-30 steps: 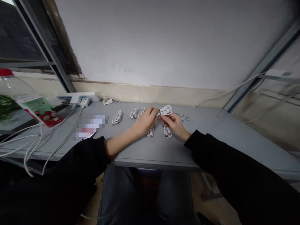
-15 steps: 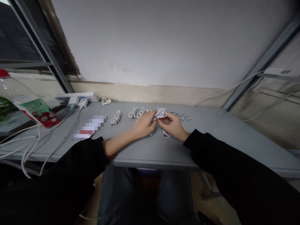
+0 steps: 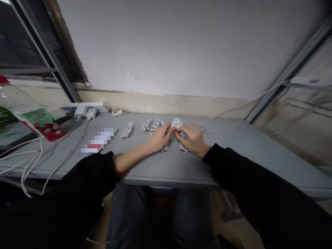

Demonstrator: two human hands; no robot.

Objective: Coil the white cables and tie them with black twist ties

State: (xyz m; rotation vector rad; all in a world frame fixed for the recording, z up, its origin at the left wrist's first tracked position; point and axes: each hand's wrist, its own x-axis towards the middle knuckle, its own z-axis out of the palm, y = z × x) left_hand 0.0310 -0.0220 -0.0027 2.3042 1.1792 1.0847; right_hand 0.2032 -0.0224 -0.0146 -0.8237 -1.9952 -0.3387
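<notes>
My left hand [image 3: 161,137] is closed around the lower end of a coiled white cable [image 3: 176,122], whose loops stick up past the fingers. Against that bundle, my right hand [image 3: 192,138] pinches with thumb and forefinger at the black twist tie around it; the tie itself is mostly hidden by the fingertips. Behind and below my left hand lie more coiled white cables, among them one bundle [image 3: 147,125] and another [image 3: 165,146] partly covered. One more coil [image 3: 183,147] rests under my right hand. Loose black twist ties [image 3: 207,131] are scattered to the right.
A separate white cable coil [image 3: 128,130] lies left on the grey table [image 3: 160,169]. Further left are a blurred-out phone-like item [image 3: 100,141], a power strip [image 3: 101,107] with plugs, trailing white cords [image 3: 31,166] and a bottle with a green-red label [image 3: 43,122]. A wall stands behind.
My right hand's fingers have drawn together into a pinch beside the cable bundle. The bundle has tipped more upright in my left hand, which stays nearly in place.
</notes>
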